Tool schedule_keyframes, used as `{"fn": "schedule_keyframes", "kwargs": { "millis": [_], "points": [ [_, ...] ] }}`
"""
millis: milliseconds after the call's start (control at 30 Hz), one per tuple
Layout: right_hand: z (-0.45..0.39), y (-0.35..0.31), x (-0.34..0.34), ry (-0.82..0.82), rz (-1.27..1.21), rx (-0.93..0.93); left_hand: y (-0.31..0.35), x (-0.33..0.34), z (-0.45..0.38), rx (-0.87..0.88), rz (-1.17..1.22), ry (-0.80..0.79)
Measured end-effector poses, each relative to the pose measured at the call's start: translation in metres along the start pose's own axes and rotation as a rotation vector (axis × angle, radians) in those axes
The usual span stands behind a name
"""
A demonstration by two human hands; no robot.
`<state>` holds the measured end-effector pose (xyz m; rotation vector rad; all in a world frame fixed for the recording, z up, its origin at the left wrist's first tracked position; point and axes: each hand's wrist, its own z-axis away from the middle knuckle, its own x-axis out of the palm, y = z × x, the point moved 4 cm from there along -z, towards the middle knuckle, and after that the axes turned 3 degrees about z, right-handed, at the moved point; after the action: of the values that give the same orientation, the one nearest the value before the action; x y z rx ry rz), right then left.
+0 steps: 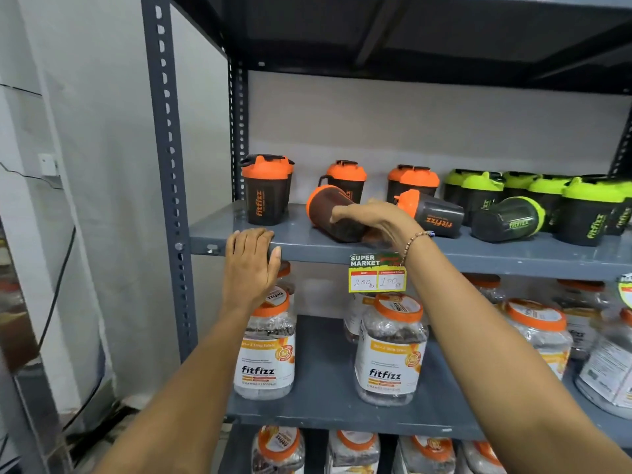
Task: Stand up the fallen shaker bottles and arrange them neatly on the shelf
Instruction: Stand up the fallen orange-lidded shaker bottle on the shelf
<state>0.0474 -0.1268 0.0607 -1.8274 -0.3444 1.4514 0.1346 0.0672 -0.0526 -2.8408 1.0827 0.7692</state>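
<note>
On the grey shelf (513, 258) several black shaker bottles stand with orange or green lids. A tilted orange-lidded shaker (328, 210) lies near the front, and my right hand (376, 220) is closed around its body. A second fallen orange-lidded shaker (431, 213) lies just right of my hand. A fallen green-lidded shaker (506, 218) lies further right. Upright orange shakers (266, 189) stand at the left and back, upright green shakers (595, 210) at the right. My left hand (251, 265) rests flat on the shelf's front edge, holding nothing.
A yellow price tag (377, 273) hangs from the shelf edge below my right wrist. Clear jars with orange lids (390, 350) fill the shelves underneath. The perforated upright post (167, 165) bounds the shelf on the left, with a white wall beyond.
</note>
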Motion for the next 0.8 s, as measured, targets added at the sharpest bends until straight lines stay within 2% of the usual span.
{"fn": "schedule_keyframes", "kwargs": {
  "millis": [167, 500, 600, 700, 800],
  "points": [
    [-0.006, 0.010, 0.001, -0.002, -0.202, -0.017, 0.000, 0.001, 0.001, 0.004, -0.020, 0.024],
    [-0.016, 0.030, -0.012, 0.020, -0.267, -0.004, 0.001, 0.001, 0.001, -0.021, -0.017, 0.006],
    [-0.015, 0.023, -0.018, 0.106, -0.093, -0.080, 0.002, 0.000, 0.001, -0.025, -0.016, -0.003],
    [-0.015, 0.012, -0.025, 0.295, 0.131, -0.194, 0.002, 0.000, 0.002, -0.031, -0.012, -0.014],
    [-0.014, 0.002, -0.024, 0.274, 0.241, -0.249, 0.002, 0.000, 0.001, -0.031, -0.011, -0.028]
  ]
}}
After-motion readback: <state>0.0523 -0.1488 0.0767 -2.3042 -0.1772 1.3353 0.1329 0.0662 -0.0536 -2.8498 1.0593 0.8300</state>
